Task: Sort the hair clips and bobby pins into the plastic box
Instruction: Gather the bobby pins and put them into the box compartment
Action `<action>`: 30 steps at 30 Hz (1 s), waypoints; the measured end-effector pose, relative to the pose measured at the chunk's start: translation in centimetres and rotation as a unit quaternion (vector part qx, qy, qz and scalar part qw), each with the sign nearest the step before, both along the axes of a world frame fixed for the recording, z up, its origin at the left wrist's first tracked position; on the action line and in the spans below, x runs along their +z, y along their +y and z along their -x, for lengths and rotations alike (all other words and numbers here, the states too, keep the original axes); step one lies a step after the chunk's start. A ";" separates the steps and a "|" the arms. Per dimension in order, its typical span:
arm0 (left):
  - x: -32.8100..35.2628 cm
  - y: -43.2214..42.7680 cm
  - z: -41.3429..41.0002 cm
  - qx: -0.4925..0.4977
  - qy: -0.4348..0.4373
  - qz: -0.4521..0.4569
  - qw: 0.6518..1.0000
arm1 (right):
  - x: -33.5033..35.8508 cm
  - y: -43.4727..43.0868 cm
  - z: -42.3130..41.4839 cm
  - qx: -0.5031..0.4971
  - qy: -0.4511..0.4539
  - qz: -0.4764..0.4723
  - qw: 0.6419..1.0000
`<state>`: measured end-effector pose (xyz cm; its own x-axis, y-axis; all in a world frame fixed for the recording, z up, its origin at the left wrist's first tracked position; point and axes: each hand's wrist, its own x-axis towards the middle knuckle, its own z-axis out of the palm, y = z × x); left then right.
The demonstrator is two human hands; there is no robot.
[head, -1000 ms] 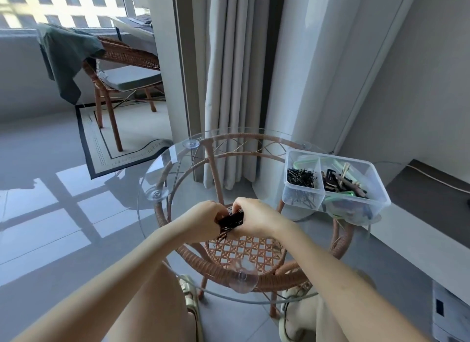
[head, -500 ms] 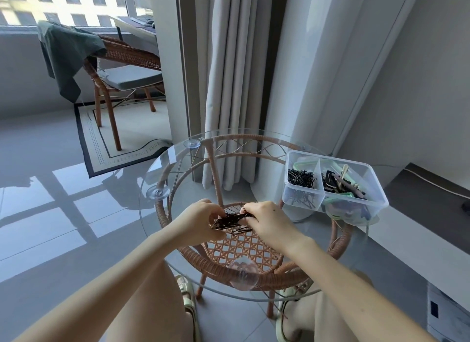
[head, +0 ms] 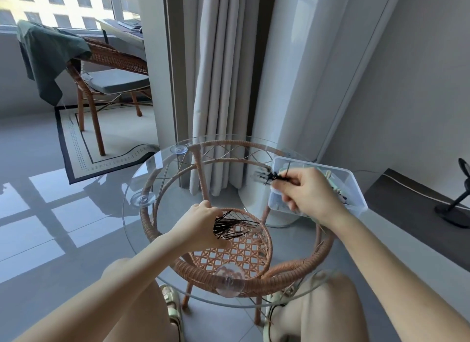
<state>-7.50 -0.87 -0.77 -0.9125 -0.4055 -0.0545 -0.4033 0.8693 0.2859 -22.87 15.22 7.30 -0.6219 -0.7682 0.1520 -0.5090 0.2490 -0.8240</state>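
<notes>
My left hand [head: 201,223] holds a bundle of black bobby pins [head: 235,228] fanned out over the middle of the round glass table [head: 142,178]. My right hand [head: 309,192] pinches a smaller bunch of black bobby pins [head: 273,176] at the near-left corner of the clear plastic box [head: 356,189], which sits at the table's right edge. The hand covers most of the box; some pale green clips show behind the fingers.
The glass top rests on a rattan frame [head: 229,255] with suction pads. Curtains [head: 223,87] hang behind the table. A rattan chair [head: 106,69] with a green cloth stands far left. A black fan [head: 457,201] sits on the low ledge at right. My knees are under the table's near edge.
My hands have parted. The right hand took a bunch of pins out of the bundle and carried it right to the box; the left hand stayed at the centre with the others.
</notes>
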 end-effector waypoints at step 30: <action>1.4 1.0 3.3 -0.048 -0.092 0.046 0.994 | -1.7 -0.8 -2.5 0.055 0.142 -0.227 0.962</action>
<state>-10.81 0.11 0.61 -0.9256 -0.3274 -0.1897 -0.3545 0.9256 0.1324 -20.39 14.38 5.57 -0.5155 -0.8545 -0.0639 -0.7412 0.4820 -0.4672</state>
